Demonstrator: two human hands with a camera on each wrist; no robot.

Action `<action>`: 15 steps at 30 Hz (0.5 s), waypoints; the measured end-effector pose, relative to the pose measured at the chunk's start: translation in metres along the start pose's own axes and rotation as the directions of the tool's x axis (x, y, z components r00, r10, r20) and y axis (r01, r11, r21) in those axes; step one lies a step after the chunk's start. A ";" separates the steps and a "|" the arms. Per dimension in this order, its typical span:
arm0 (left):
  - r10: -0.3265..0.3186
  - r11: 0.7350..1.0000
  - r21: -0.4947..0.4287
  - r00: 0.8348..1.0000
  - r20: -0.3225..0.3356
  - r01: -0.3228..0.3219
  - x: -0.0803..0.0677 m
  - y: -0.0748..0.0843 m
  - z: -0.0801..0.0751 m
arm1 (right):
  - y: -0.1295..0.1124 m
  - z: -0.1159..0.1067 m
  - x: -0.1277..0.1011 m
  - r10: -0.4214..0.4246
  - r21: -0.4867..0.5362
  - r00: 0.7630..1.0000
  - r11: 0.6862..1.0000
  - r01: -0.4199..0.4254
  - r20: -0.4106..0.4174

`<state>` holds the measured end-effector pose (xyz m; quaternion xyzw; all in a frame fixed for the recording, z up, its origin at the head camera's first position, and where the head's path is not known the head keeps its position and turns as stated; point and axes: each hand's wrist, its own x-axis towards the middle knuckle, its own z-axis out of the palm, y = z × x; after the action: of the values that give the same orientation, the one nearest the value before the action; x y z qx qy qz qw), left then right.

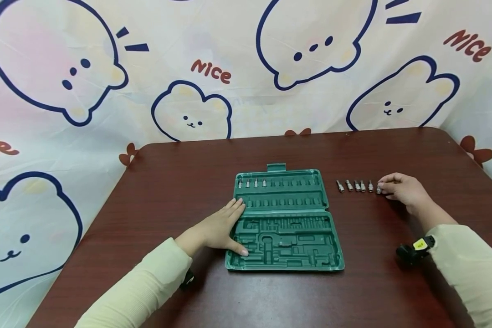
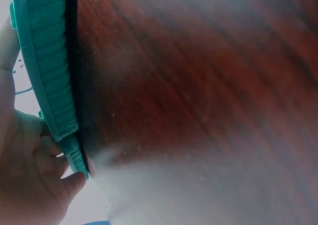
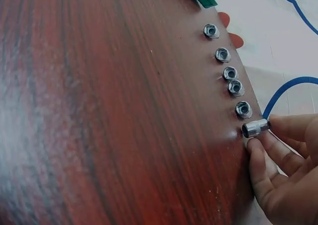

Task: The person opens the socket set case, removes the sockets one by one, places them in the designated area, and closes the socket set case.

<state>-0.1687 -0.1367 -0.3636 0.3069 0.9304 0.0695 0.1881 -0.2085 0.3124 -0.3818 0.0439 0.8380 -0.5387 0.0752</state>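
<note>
An open green plastic tool case (image 1: 287, 269) lies on the table with its moulded slots facing up. My left hand (image 1: 215, 228) rests on the case's left edge, fingers extended and thumb over the lower half; the case's ribbed side (image 2: 47, 51) shows in the left wrist view. To the right of the case, my right hand (image 1: 406, 191) pinches a silver bit socket (image 3: 256, 128) between thumb and fingers, at the right end of a row. Several similar bit sockets (image 3: 230, 73) stand in that row, their hollow ends toward the right wrist camera.
Several small silver bits (image 1: 256, 183) sit in the upper left slots of the case. Dark red-brown wood grain covers the table (image 1: 168, 182). Behind it hangs a pale cloth (image 1: 246, 109) printed with bear outlines.
</note>
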 end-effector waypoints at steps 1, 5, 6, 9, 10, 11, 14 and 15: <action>0.000 1.000 0.001 1.000 0.000 0.000 0.000 0.000 0.000 | 0.000 0.000 0.000 0.003 -0.014 1.000 1.000 -0.003 -0.002; 0.002 1.000 0.005 1.000 -0.002 -0.002 0.000 -0.001 0.001 | -0.001 0.000 0.002 0.012 -0.071 1.000 0.997 -0.013 -0.006; 0.003 1.000 0.007 1.000 -0.004 -0.003 0.000 -0.001 0.001 | -0.001 0.000 0.003 0.017 -0.086 1.000 0.996 -0.017 -0.005; 0.002 1.000 0.004 1.000 -0.007 -0.002 0.001 -0.001 0.001 | -0.001 -0.001 0.006 0.033 -0.119 0.999 0.992 -0.032 0.004; 0.002 1.000 0.002 1.000 -0.007 -0.002 0.001 -0.001 0.001 | -0.002 -0.001 0.007 0.039 -0.125 0.999 0.991 -0.038 0.008; 0.003 1.000 0.000 1.000 -0.008 -0.003 0.001 -0.001 0.001 | -0.002 -0.001 0.009 0.045 -0.133 0.999 0.990 -0.043 0.010; 0.004 1.000 -0.003 1.000 -0.008 -0.004 0.001 -0.001 0.002 | -0.002 -0.001 0.012 0.058 -0.157 0.998 0.986 -0.055 0.017; 0.005 1.000 -0.002 1.000 -0.010 -0.005 0.001 -0.001 0.002 | -0.002 -0.001 0.013 0.063 -0.162 0.998 0.985 -0.060 0.018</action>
<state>-0.1691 -0.1371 -0.3658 0.3086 0.9305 0.0723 0.1838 -0.2219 0.3122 -0.3824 0.0572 0.8761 -0.4671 0.1048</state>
